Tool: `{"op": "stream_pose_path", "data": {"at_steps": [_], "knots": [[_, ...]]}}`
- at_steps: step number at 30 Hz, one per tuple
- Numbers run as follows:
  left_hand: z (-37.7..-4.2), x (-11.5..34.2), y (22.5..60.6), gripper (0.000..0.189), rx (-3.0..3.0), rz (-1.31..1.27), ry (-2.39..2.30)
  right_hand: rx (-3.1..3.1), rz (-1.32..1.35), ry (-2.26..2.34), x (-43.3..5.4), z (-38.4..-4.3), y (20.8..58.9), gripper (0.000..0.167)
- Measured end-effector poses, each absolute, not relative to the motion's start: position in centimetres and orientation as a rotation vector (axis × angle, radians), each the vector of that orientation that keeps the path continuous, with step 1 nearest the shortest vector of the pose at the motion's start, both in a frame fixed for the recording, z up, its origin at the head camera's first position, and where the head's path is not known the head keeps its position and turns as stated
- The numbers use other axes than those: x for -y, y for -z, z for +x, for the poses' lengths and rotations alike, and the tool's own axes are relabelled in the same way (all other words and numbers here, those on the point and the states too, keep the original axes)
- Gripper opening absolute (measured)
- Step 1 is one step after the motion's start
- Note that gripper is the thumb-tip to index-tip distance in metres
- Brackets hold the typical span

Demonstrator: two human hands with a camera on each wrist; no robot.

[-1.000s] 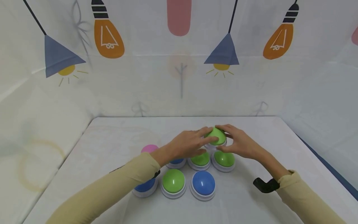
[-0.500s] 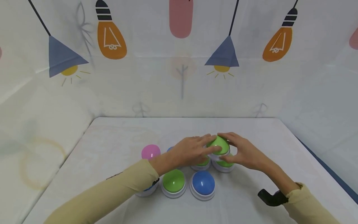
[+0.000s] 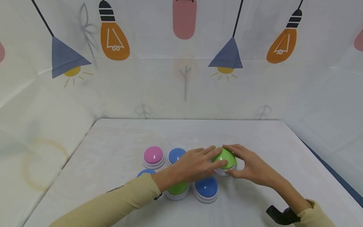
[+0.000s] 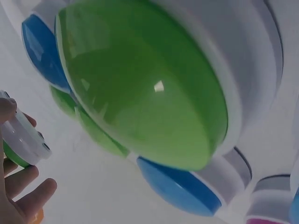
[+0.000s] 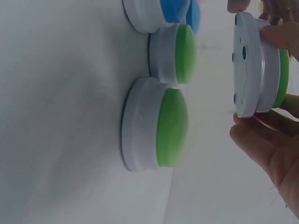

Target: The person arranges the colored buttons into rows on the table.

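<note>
Both hands hold one green-domed push button (image 3: pixel 224 158) with a white base. My left hand (image 3: pixel 195 165) grips its left side, fingers over the dome's edge. My right hand (image 3: pixel 250 164) grips the right side, fingertips behind and thumb in front. In the right wrist view this push button (image 5: pixel 268 70) is off the table, its white underside showing. Below it stand two green push buttons (image 5: pixel 173 126), mostly hidden in the head view by the hands. The left wrist view catches the held push button (image 4: pixel 23 140) at its left edge, beyond a large green push button (image 4: pixel 145 84).
On the white table (image 3: pixel 119 138) stand a pink push button (image 3: pixel 153 155) and a blue one (image 3: pixel 176 155) behind the left arm. Nearer are a blue push button (image 3: pixel 206 187), a green one (image 3: pixel 178 189) and another blue one (image 3: pixel 146 172), partly covered. A printed cloth (image 3: pixel 158 85) hangs behind.
Both hands have carried the green push button toward the near side and slightly right, from behind the two green ones to over them. The pink and back blue buttons have come into fuller view.
</note>
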State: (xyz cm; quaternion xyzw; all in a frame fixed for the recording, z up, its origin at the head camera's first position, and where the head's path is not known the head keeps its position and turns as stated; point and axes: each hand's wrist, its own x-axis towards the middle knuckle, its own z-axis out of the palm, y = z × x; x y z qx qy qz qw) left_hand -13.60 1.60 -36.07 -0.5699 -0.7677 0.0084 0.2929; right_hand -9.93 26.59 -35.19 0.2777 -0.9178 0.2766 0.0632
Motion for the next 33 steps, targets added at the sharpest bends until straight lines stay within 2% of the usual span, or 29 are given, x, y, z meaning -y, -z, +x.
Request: {"op": "stream_pose_path", "data": {"at_steps": [9,14,33], "knots": [[-12.2,-2.0,37.2,0.033,1.981,-1.46,-0.013,2.738,0.823,-0.736,-26.9,-8.3,36.1,0.072],[-11.4,-2.6,37.7,0.038,1.963,-1.462,0.002,2.705,0.806,-0.765,-27.2,-7.2,36.7,0.074],[-9.6,-5.0,39.5,0.03,2.002,-1.501,0.057,2.728,0.66,-0.792,-28.9,-4.6,39.2,0.078]]}}
